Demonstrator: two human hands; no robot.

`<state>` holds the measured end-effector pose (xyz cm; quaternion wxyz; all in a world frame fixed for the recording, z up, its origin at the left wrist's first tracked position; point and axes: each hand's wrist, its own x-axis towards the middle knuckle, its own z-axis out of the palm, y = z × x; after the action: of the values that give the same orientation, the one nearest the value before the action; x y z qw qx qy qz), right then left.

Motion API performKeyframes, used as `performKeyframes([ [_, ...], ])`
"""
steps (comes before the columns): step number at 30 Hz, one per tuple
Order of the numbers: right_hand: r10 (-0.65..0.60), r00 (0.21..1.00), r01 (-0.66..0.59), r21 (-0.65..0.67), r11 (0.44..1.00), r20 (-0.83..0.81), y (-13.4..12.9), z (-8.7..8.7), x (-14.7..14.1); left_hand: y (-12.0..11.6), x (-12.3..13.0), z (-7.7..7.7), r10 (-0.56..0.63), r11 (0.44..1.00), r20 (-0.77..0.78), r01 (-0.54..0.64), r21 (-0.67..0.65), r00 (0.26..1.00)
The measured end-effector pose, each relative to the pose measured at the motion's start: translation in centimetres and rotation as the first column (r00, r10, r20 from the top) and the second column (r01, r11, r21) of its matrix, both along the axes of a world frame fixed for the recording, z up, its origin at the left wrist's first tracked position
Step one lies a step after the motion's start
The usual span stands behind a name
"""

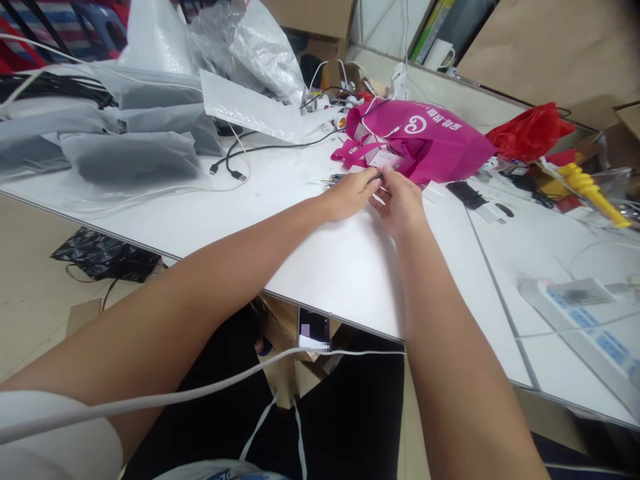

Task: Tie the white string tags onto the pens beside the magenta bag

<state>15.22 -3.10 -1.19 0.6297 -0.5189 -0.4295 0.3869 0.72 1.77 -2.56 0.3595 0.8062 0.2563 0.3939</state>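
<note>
Thin dark item (376, 177) pinched at my fingertips, just before the magenta bag (453, 150). My left hand (349, 195) and right hand (404, 200) are together on it. Handling underway, item not set down; what remains, I can't tell. White box (383, 159) at bag's open mouth; grey pouches (133, 159) bulge, contents hidden.

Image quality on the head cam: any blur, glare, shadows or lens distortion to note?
Head view: soft overall; power strip at right smeared; small item between left hand and right hand too blurred to identify; faint arm shadow on white table; wide-angle stretch on forearms, dark upper-right corner.
</note>
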Motion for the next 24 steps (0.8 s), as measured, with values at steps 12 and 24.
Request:
performKeyframes([
  [12, -0.006, 1.0, 0.006, 0.072, 0.997, 0.005, 0.4, -0.9, 0.2, -0.8, 0.0, 0.4, 0.039, 0.999, 0.015, -0.038, -0.013, 0.999],
  [24, -0.017, 1.0, 0.017, -0.003, 1.0, 0.002, 0.4, -0.8, 0.1, -0.3, -0.1, 0.0, 0.051, 0.998, -0.064, -0.05, 0.023, 0.997],
])
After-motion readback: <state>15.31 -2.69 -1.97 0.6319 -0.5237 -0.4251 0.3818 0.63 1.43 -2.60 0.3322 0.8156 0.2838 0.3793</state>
